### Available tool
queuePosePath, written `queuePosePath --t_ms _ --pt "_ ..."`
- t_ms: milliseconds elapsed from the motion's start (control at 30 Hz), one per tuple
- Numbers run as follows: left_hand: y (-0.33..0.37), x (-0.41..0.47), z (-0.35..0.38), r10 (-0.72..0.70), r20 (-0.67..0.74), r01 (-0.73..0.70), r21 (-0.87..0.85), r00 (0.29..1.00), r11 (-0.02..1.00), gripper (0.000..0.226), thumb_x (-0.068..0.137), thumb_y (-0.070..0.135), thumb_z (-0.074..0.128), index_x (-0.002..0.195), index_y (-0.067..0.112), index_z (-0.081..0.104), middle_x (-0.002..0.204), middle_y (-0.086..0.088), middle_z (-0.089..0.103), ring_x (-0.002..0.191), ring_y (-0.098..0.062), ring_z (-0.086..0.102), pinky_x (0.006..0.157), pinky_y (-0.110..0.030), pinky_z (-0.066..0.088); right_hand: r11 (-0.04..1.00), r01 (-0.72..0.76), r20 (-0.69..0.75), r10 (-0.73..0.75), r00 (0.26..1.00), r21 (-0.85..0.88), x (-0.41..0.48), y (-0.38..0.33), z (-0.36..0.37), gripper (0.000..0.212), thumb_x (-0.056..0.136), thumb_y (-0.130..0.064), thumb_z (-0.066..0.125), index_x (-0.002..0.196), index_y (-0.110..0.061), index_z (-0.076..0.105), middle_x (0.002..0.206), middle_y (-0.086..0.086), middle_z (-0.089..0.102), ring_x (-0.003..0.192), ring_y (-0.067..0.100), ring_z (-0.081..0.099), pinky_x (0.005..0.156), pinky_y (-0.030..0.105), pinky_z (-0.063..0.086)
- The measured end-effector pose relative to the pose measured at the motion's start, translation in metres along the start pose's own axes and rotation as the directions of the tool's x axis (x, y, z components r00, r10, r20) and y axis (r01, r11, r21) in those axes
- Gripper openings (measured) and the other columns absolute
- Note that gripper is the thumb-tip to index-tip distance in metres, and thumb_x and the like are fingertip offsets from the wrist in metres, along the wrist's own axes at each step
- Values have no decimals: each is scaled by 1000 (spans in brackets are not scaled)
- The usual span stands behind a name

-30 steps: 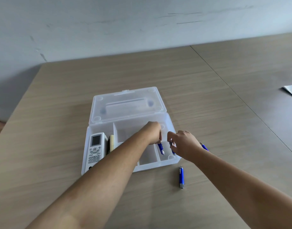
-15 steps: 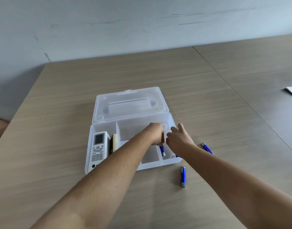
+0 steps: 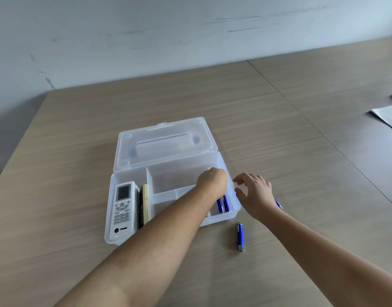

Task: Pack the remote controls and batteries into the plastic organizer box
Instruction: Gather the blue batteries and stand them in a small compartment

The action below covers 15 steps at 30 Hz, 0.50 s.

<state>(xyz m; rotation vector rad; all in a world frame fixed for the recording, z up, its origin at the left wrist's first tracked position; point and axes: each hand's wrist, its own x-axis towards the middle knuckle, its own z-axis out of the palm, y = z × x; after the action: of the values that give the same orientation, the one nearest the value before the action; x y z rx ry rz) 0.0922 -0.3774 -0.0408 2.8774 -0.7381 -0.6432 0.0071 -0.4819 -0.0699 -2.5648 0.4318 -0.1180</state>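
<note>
The clear plastic organizer box [image 3: 133,173] lies open on the wooden table, lid folded back. A white remote [image 3: 122,209] and a second, dark remote on its edge [image 3: 144,203] fill the left compartment. Two blue batteries [image 3: 223,203] lie side by side in the small front right compartment. My left hand [image 3: 211,180] hovers closed over that compartment, its fingers hidden from me. My right hand [image 3: 253,192] is just outside the box's right wall, fingers spread, holding nothing. Another blue battery [image 3: 240,236] lies in front of the box. One more [image 3: 278,204] peeks out behind my right wrist.
The table [image 3: 279,134] has a seam running diagonally on the right. A white paper or booklet [image 3: 388,116] lies at the far right edge. A pale wall stands behind the table.
My right hand has let its battery go into the front right compartment and drawn back to the right, out of the box, fingers now spread. The left hand stayed over the compartment.
</note>
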Motion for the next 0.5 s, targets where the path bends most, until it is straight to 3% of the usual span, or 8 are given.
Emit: queuePosePath --t_ms 67,167,500 --pt "3 2 6 -73 38 76 -71 997 995 31 91 2 54 121 -1 59 126 -15 61 116 -29 61 92 -30 48 994 -70 64 65 996 83 1 4 2 24 87 -22 57 112 -24 58 106 -9 60 109 17 51 94 33 36" --pt "0 1 17 -110 22 113 -231 994 966 32 96 2 43 123 -6 59 127 -21 61 119 -34 59 94 -33 47 979 -121 87 108 990 165 1 9 4 23 87 -22 59 110 -23 57 99 -11 56 105 18 52 93 36 43" --pt "12 -2 37 -193 15 186 -360 981 914 32 97 3 43 122 -8 59 126 -23 62 117 -36 60 93 -35 49 960 -144 119 118 986 239 1 8 1 22 89 -21 58 111 -21 59 109 -5 62 104 16 52 86 29 41"
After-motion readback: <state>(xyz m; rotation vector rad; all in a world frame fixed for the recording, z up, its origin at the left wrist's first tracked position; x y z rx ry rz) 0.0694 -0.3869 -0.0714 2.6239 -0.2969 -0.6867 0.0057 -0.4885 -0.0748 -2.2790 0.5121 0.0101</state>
